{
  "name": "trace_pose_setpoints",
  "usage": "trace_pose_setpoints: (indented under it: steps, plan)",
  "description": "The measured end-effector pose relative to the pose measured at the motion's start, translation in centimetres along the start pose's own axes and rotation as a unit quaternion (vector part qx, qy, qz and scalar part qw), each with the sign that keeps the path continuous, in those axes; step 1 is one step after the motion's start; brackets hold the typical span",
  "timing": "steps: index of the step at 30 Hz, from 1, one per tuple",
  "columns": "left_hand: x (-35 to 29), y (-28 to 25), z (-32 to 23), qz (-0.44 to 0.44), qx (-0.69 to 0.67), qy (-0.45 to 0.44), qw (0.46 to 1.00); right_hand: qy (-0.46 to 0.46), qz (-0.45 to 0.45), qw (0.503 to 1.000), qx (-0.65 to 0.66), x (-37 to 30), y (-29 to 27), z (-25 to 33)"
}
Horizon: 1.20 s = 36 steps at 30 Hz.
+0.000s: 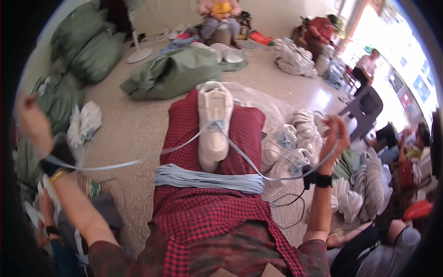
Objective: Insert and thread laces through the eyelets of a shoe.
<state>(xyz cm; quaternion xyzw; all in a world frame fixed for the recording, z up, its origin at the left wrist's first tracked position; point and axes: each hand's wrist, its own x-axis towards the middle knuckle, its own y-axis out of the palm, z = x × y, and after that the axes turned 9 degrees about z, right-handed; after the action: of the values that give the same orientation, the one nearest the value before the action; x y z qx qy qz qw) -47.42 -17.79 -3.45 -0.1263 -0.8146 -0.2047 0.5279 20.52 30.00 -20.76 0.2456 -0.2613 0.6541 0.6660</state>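
Shoe, white and low-cut [213, 147], sits on the red-and-black checked cloth apron [212, 208], toe toward the wearer; lap probably doubles as bench, leaving both hands free. Right hand [335, 139] is up, fingers pinched on the flat pale-blue lace [286, 178] threaded through the shoe; slack sags between. Left hand [34, 119] is out wide, blurred; can't tell its grip. Light-blue lace bundle [209, 179] lies crosswise by the toe, likely for quick reach.
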Motion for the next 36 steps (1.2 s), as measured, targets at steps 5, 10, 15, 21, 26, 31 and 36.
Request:
trace_pose_setpoints:
  steps: [5, 10, 15, 21, 26, 31, 36]
  plan:
    - [-21.2, 27.4, -1.8, 0.075, -0.141, -0.243, 0.957, 0.07, 0.21, 0.973, 0.061, -3.2, 8.4, -2.9]
    - [-30.8, 32.2, -2.3, 0.158, -0.2, -0.457, 0.852, 0.18, 0.36, 0.905, 0.134, -5.9, 14.7, -1.7]
    - [-33.5, 35.1, -3.1, 0.273, -0.222, -0.493, 0.796, 0.111, 0.378, 0.916, 0.076, -6.3, 15.3, -2.8]
    - [-35.3, 35.2, -2.2, 0.283, -0.233, -0.512, 0.777, 0.004, 0.355, 0.935, 0.013, -6.1, 16.5, -2.7]
    - [-36.2, 35.4, -2.3, 0.33, -0.19, -0.491, 0.784, 0.019, 0.362, 0.932, -0.013, -5.9, 16.5, -2.0]
    - [-36.5, 35.9, -2.6, 0.328, -0.223, -0.489, 0.777, -0.127, 0.424, 0.892, -0.091, -5.1, 16.6, -0.9]
    - [-37.0, 36.3, -2.5, 0.299, -0.215, -0.486, 0.793, 0.233, 0.507, 0.826, 0.082, -4.1, 17.0, -1.9]
